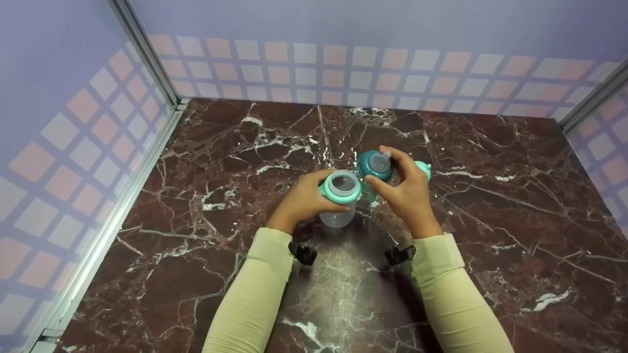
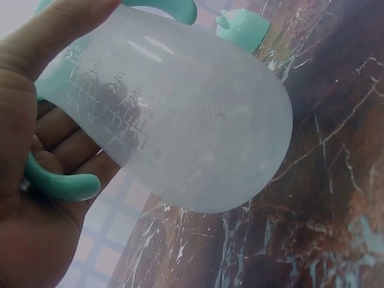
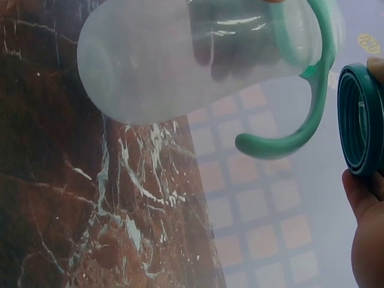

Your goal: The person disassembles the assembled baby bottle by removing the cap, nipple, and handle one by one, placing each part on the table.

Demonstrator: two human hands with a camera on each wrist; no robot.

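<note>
My left hand grips a translucent baby bottle around its neck, where a mint-green ring with curved handles sits. The bottle's mouth is uncovered and faces up toward the head camera; measuring marks show on its wall. In my right hand a dark teal screw collar with a clear nipple is pinched between thumb and fingers. The collar is apart from the bottle, close to its right side, and its threaded inside shows in the right wrist view.
Behind the right hand, a mint-green cap stands on the dark red marbled table. Purple walls with pink and white squares close off the back and sides, with metal posts at the corners.
</note>
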